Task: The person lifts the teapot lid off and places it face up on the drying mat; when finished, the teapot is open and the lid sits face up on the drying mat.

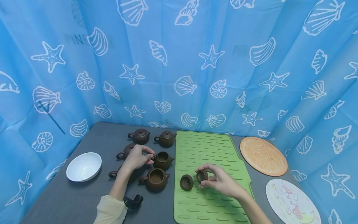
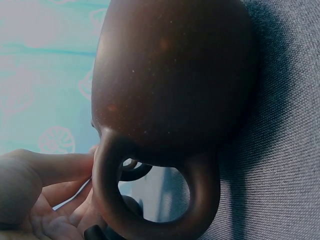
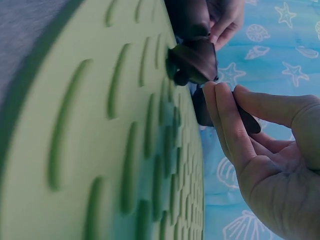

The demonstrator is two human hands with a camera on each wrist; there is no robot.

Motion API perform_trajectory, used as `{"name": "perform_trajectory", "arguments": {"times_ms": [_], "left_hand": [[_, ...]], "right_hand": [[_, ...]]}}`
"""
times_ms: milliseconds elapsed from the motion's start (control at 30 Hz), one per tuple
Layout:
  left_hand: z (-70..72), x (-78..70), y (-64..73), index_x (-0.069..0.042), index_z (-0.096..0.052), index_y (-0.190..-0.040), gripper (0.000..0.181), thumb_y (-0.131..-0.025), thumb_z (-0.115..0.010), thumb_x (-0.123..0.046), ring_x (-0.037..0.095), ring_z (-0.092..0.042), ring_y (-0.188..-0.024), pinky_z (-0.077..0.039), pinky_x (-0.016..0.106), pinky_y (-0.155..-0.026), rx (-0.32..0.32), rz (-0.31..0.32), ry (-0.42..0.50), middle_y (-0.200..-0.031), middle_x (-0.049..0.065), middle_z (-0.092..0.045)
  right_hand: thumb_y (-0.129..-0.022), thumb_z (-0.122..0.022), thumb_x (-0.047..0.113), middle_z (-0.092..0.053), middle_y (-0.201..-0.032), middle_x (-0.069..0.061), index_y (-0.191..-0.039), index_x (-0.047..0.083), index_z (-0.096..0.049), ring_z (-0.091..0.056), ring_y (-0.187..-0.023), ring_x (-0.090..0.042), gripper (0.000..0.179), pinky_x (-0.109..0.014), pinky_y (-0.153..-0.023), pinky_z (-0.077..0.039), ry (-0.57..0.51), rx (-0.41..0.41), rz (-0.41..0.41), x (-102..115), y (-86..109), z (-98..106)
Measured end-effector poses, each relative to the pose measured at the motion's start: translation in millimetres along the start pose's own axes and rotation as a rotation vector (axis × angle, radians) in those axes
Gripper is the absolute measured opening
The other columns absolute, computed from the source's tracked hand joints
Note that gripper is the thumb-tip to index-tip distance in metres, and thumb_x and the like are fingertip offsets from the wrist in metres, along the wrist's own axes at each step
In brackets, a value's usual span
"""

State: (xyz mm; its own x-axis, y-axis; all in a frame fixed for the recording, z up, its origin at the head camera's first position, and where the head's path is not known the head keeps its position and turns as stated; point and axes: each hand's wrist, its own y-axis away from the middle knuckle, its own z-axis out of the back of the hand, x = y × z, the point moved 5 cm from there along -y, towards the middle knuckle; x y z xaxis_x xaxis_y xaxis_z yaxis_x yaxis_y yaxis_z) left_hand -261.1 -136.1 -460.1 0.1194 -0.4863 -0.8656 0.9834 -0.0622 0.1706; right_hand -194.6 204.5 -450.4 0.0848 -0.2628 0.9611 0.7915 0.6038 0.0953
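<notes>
In the head view my left hand (image 1: 138, 158) is at the handle side of a lidless brown teapot (image 1: 162, 161), thumb and forefinger pinching its handle, which the fingertips mostly cover. A second lidless teapot (image 1: 155, 179) stands just nearer; its body and handle (image 2: 162, 190) fill the left wrist view. My right hand (image 1: 219, 180) grips a small dark teapot lid (image 1: 201, 176) between thumb and fingers above the green mat (image 1: 209, 205), hollow side toward me. Beside it another lid (image 1: 186, 182) lies tilted on the mat, its knob showing in the right wrist view.
Two lidded teapots, one at the back left (image 1: 140, 136) and one beside the mat (image 1: 165, 138), stand behind. Two more are partly covered by my left arm. A white bowl (image 1: 84, 168) sits far left. Right of the mat lie an orange round mat (image 1: 263, 155) and a white patterned one (image 1: 291, 199).
</notes>
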Motion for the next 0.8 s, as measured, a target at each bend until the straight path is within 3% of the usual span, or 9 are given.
{"name": "perform_trajectory", "arguments": {"times_ms": [167, 233, 400, 800], "left_hand": [[-0.5, -0.4, 0.3, -0.003, -0.077, -0.121, 0.018, -0.105, -0.068, -0.006, 0.013, -0.076, -0.077, -0.067, 0.038, -0.08, 0.002, -0.011, -0.005, -0.103, 0.016, -0.076], [-0.5, -0.6, 1.2, -0.003, -0.077, -0.121, 0.018, -0.105, -0.068, -0.006, 0.013, -0.076, -0.078, -0.067, 0.038, -0.08, 0.004, -0.011, -0.003, -0.103, 0.016, -0.076], [-0.1, -1.1, 2.8, -0.004, -0.076, -0.121, 0.018, -0.105, -0.069, -0.007, 0.014, -0.077, -0.079, -0.067, 0.038, -0.081, 0.006, -0.003, 0.003, -0.104, 0.016, -0.075], [0.4, -1.2, 1.2, -0.005, -0.077, -0.121, 0.018, -0.105, -0.069, -0.007, 0.013, -0.076, -0.078, -0.067, 0.039, -0.082, 0.002, 0.012, -0.003, -0.106, 0.016, -0.075]], "right_hand": [[-0.1, -0.074, 0.005, -0.056, -0.145, -0.039, -0.148, -0.014, -0.05, -0.082, -0.103, -0.035, 0.056, -0.03, -0.081, -0.066, 0.051, -0.026, -0.041, -10.9, 6.9, 1.8], [-0.099, -0.077, 0.007, -0.061, -0.14, -0.037, -0.146, -0.013, -0.053, -0.082, -0.093, -0.025, 0.056, -0.025, -0.071, -0.062, 0.084, -0.035, -0.056, -14.4, 9.0, 1.8], [-0.096, -0.08, 0.006, -0.07, -0.128, -0.03, -0.143, -0.01, -0.058, -0.069, -0.069, -0.007, 0.054, -0.018, -0.055, -0.047, 0.137, -0.053, -0.075, -19.4, 13.1, 1.8], [-0.094, -0.082, 0.008, -0.072, -0.131, -0.024, -0.141, -0.001, -0.064, -0.071, -0.075, -0.007, 0.051, -0.023, -0.062, -0.056, 0.288, -0.059, -0.017, -21.6, 11.6, 3.5]]}}
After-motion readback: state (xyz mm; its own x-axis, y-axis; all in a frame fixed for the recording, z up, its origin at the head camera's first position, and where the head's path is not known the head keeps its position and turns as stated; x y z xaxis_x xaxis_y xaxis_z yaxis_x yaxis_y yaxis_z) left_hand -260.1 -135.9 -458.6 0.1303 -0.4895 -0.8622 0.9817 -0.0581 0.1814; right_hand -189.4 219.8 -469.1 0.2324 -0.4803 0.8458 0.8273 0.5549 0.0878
